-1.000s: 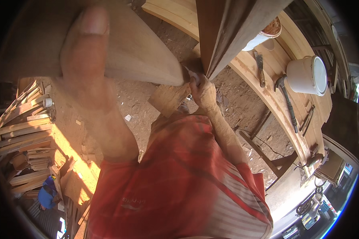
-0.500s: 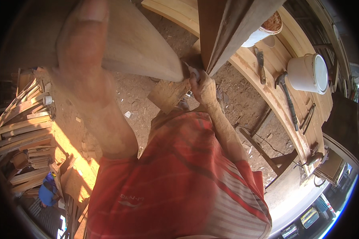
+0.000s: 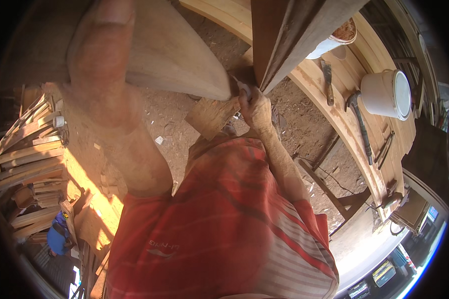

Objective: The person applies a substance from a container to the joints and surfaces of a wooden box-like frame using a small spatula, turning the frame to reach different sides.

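Observation:
Close up at the upper left, my left hand [image 3: 102,65] grips a smooth brown wooden piece [image 3: 177,55]. Its thumb is pressed along the surface, and the other fingers are hidden. Farther off, my right hand [image 3: 257,109] is closed at the narrow lower end of that piece. A small pale thing pokes out by its thumb, too small to name. Just beyond the right hand, a dark grooved wooden beam [image 3: 292,40] comes down and ends in a point. Below the right hand's fingers is a flat light-brown board [image 3: 210,117].
On the curved wooden planks [image 3: 329,119] at right lie a hammer [image 3: 360,127], a scraper [image 3: 328,82], a lidded white bucket [image 3: 386,93] and an open bucket [image 3: 339,37] with brown contents. Stacked timber [image 3: 30,154] fills the left, near a person in blue [image 3: 59,235].
Hardly anything differs. The view has shifted slightly, and both hands keep their places on the wood.

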Demonstrator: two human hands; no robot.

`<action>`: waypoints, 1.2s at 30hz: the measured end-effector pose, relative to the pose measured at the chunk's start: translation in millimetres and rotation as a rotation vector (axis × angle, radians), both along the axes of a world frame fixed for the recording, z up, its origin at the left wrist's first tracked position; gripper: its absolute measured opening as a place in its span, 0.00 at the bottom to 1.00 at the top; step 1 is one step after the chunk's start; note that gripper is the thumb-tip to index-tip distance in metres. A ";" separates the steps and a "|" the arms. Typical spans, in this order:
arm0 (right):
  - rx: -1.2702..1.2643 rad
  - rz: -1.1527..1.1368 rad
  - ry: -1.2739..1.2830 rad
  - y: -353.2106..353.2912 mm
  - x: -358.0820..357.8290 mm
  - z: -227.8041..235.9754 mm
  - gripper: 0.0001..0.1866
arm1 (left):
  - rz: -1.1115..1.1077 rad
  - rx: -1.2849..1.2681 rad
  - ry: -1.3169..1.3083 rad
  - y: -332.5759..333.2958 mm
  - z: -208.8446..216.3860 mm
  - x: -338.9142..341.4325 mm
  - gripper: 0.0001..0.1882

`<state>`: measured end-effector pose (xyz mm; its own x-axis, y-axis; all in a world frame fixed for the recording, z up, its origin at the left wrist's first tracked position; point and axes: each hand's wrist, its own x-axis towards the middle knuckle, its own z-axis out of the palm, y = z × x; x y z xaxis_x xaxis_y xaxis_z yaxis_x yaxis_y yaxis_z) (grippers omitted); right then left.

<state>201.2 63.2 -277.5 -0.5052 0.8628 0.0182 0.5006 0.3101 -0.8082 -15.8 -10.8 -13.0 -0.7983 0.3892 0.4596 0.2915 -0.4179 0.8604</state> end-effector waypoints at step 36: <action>0.031 0.023 -0.017 -8.1 6.9 8.3 0.13 | -0.145 0.056 0.358 0.6 -11.9 -21.0 0.23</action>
<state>208.0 55.1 -269.2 -0.5254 0.8501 0.0357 0.5067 0.3463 -0.7895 -36.7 -10.2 -24.9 -0.5221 0.4527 0.7228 0.5038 -0.5201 0.6897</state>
